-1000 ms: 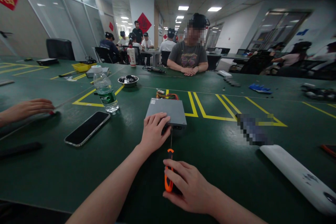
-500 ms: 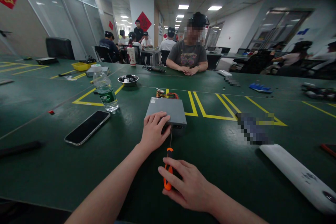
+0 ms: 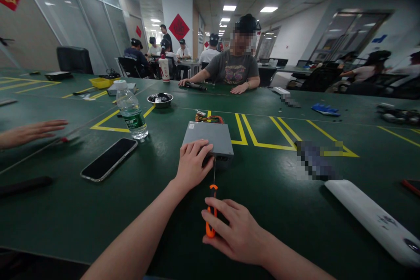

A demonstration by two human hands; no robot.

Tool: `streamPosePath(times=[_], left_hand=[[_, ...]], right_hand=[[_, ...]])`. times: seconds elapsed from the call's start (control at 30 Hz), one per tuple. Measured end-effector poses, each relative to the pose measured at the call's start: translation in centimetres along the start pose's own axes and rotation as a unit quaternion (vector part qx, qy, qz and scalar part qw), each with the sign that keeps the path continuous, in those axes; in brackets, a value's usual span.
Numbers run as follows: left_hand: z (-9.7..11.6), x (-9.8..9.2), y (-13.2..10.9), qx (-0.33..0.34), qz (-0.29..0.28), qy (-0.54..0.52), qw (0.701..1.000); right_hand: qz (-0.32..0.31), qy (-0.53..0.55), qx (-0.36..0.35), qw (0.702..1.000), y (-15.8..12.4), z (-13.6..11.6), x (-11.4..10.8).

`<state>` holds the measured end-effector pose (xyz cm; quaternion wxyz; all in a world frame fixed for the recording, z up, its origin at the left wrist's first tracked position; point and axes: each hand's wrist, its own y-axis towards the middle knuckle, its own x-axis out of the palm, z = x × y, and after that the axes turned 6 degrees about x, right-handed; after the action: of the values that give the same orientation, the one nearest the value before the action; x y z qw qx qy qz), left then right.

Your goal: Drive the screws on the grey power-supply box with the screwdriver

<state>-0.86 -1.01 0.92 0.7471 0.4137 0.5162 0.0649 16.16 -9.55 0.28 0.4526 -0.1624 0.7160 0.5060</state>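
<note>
A grey, flat, rectangular metal box (image 3: 213,133) lies on the dark-green tabletop (image 3: 278,192) marked with yellow tape; a bundle of multicoloured thin cables (image 3: 215,119) sits at the box's far edge; the left hand (image 3: 194,164) rests unclenched over the box's near left corner, fingers on top and thumb by the near edge; the right hand (image 3: 234,229), on the near side of the box, grasps the handle of an orange-and-black screwdriver (image 3: 213,188), whose slim metal shaft points up to the box's near face; the tip's exact seat is too small to tell; left of the box stand a clear plastic water bottle with a green label (image 3: 131,116) and, farther back, a round silver metal bowl (image 3: 159,105); a black-screened phone in a clear case (image 3: 109,159) lies left of the box and nearer.
</note>
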Motion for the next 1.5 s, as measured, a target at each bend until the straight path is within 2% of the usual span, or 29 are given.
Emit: streamPosePath(times=[0.13,0.27,0.37,0.53,0.6,0.73,0.8,0.87,1.03,1.17,1.27,1.43,1.5], left_hand=[[0.02,0.00,0.00,-0.001,0.000,0.001,1.000],[-0.01,0.08,0.00,0.000,-0.001,0.002,1.000],[-0.04,0.16,-0.01,-0.003,0.001,0.004,1.000],[-0.05,0.18,-0.01,-0.001,0.003,0.005,1.000],[-0.05,0.16,0.00,0.000,0.002,0.004,1.000],[-0.04,0.14,0.00,0.001,0.004,0.006,1.000],[-0.04,0.14,-0.01,0.002,0.007,0.007,1.000],[-0.04,0.14,-0.02,0.003,0.008,0.008,1.000],[-0.05,0.18,-0.03,0.004,0.006,0.008,1.000],[-0.07,0.15,-0.01,0.003,0.006,0.008,1.000],[-0.06,0.11,-0.02,0.004,0.006,0.007,1.000],[-0.05,0.14,-0.03,0.003,0.006,0.006,1.000],[-0.06,0.15,-0.03,0.001,0.005,0.005,1.000]], right_hand=[[0.051,0.010,-0.007,0.999,-0.41,0.30,0.26],[0.010,0.030,0.015,0.999,-0.28,0.19,0.06],[-0.018,0.019,0.004,1.000,0.02,0.01,-0.13],[0.054,0.008,-0.013,0.998,-0.28,0.26,0.15],[0.064,0.012,-0.006,0.998,-0.43,0.35,0.22],[0.024,0.024,0.019,0.999,-0.20,0.20,-0.07],[-0.001,0.015,0.010,1.000,-0.01,0.09,-0.28],[0.002,0.004,-0.006,1.000,0.04,0.11,-0.33],[0.062,0.012,-0.019,0.998,-0.33,0.45,0.15],[0.027,0.028,0.009,0.999,-0.17,0.35,0.11],[0.000,0.017,0.000,1.000,0.03,0.19,-0.18],[0.065,0.011,-0.013,0.998,-0.41,0.46,0.12],[0.070,0.019,-0.010,0.997,-0.56,0.56,0.30]])
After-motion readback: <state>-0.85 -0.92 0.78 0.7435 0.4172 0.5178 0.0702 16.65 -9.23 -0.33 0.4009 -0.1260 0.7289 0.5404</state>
